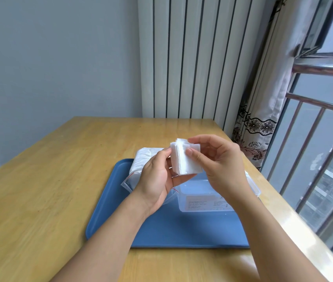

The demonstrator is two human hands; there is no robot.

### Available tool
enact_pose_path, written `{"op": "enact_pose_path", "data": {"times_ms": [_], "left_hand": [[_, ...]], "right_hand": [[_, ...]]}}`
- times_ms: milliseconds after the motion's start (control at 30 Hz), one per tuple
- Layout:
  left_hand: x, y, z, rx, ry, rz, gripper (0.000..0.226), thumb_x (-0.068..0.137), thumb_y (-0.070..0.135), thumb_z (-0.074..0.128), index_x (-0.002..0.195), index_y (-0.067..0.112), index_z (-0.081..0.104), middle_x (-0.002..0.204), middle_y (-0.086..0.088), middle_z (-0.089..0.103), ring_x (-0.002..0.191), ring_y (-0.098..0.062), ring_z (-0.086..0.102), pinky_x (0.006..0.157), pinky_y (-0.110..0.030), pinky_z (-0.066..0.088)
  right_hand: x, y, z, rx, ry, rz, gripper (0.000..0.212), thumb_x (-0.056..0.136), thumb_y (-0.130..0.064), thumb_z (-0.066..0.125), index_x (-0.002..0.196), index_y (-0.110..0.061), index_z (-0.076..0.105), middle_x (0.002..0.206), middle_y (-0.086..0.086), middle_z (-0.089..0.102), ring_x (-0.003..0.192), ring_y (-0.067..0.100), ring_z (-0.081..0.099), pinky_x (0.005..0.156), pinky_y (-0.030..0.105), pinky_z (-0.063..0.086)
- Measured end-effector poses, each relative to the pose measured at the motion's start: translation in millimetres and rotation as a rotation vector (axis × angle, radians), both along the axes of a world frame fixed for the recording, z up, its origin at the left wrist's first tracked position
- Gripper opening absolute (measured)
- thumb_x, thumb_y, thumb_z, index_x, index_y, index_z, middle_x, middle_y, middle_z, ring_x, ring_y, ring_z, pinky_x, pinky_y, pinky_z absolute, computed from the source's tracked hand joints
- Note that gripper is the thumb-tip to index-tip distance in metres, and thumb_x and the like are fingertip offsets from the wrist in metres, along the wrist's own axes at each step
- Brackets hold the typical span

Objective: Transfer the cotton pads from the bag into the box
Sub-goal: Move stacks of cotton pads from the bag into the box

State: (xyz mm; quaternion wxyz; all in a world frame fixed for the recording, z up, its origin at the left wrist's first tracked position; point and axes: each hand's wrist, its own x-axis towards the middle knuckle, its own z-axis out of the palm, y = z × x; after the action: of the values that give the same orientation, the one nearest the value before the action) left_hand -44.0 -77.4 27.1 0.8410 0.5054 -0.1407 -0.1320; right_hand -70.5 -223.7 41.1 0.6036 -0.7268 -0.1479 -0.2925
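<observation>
Both hands hold a small stack of white square cotton pads [186, 159] upright above the tray. My left hand [157, 180] grips the stack's left edge and underside. My right hand [220, 161] pinches its top and front with thumb and fingers. Behind my left hand lies a clear zip bag [141, 161] still full of white pads, its red-lined mouth toward me. A clear plastic box [200, 198] with a label on its side stands on the tray below my right hand, partly hidden by my wrist.
A blue tray [181, 233] carries the bag and box on a wooden table [39, 190]. A white radiator [192, 58] stands behind the table. A patterned curtain [259, 129] and a barred window [320, 159] run along the table's right edge.
</observation>
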Motion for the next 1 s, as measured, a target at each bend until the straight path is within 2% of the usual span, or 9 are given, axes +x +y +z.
{"op": "enact_pose_path", "data": {"times_ms": [167, 300, 400, 600, 767, 900, 1000], "left_hand": [[0.5, -0.1, -1.6, 0.029, -0.043, -0.003, 0.042, 0.109, 0.021, 0.032, 0.127, 0.005, 0.066, 0.125, -0.018, 0.07, 0.119, -0.029, 0.065, 0.084, -0.037, 0.059], [-0.7, -0.5, -1.7, 0.057, -0.075, -0.015, 0.042, 0.11, 0.02, 0.031, 0.128, 0.008, 0.066, 0.125, -0.012, 0.071, 0.119, -0.026, 0.066, 0.087, -0.037, 0.059], [-2.5, -1.6, -1.5, 0.081, -0.103, -0.027, 0.042, 0.109, 0.018, 0.029, 0.127, 0.011, 0.067, 0.125, -0.007, 0.072, 0.117, -0.021, 0.066, 0.089, -0.037, 0.058], [-0.4, -1.3, -5.3, 0.102, -0.11, -0.018, 0.042, 0.108, 0.013, 0.029, 0.127, 0.012, 0.066, 0.126, -0.015, 0.07, 0.124, -0.031, 0.062, 0.092, -0.041, 0.058], [0.3, 0.5, -4.9, 0.087, -0.11, -0.036, 0.041, 0.108, 0.015, 0.029, 0.128, 0.01, 0.065, 0.126, -0.016, 0.07, 0.124, -0.031, 0.062, 0.089, -0.04, 0.059], [0.4, 0.5, -5.4, 0.085, -0.081, -0.026, 0.04, 0.108, 0.018, 0.031, 0.127, 0.003, 0.063, 0.127, -0.021, 0.068, 0.125, -0.035, 0.061, 0.088, -0.041, 0.059], [0.6, 0.7, -4.1, 0.086, -0.048, -0.029, 0.041, 0.108, 0.026, 0.035, 0.128, 0.003, 0.063, 0.127, -0.02, 0.068, 0.126, -0.034, 0.06, 0.096, -0.047, 0.057]], "right_hand": [[-0.3, -1.1, 1.5, 0.026, 0.039, 0.047, 0.01, 0.088, -0.003, 0.075, 0.092, -0.012, 0.075, 0.072, -0.01, 0.073, 0.063, 0.003, 0.064, 0.059, 0.015, 0.048], [1.3, -3.1, 0.0, 0.077, 0.096, 0.077, 0.005, 0.09, -0.008, 0.074, 0.088, -0.013, 0.073, 0.08, 0.006, 0.073, 0.069, 0.011, 0.063, 0.062, 0.023, 0.049], [2.4, -1.9, -1.0, 0.028, 0.078, 0.026, 0.009, 0.09, -0.008, 0.074, 0.087, -0.017, 0.072, 0.077, 0.004, 0.072, 0.064, 0.009, 0.061, 0.058, 0.019, 0.045], [2.7, -3.0, -3.4, -0.149, 0.046, -0.039, 0.016, 0.091, -0.006, 0.073, 0.1, -0.018, 0.074, 0.088, -0.009, 0.071, 0.07, 0.011, 0.064, 0.061, 0.022, 0.05], [1.8, -5.9, -1.6, -0.222, 0.04, -0.051, 0.02, 0.087, -0.009, 0.078, 0.101, -0.024, 0.077, 0.093, -0.005, 0.067, 0.08, 0.019, 0.066, 0.065, 0.031, 0.055], [1.6, -5.2, -1.1, -0.206, 0.041, -0.061, 0.015, 0.084, -0.009, 0.08, 0.09, -0.021, 0.074, 0.09, -0.005, 0.063, 0.08, 0.018, 0.065, 0.062, 0.025, 0.051], [0.4, -3.3, -0.1, -0.234, 0.011, -0.058, 0.017, 0.085, -0.007, 0.079, 0.085, -0.022, 0.07, 0.092, 0.0, 0.059, 0.081, 0.013, 0.061, 0.062, 0.019, 0.046]]}}
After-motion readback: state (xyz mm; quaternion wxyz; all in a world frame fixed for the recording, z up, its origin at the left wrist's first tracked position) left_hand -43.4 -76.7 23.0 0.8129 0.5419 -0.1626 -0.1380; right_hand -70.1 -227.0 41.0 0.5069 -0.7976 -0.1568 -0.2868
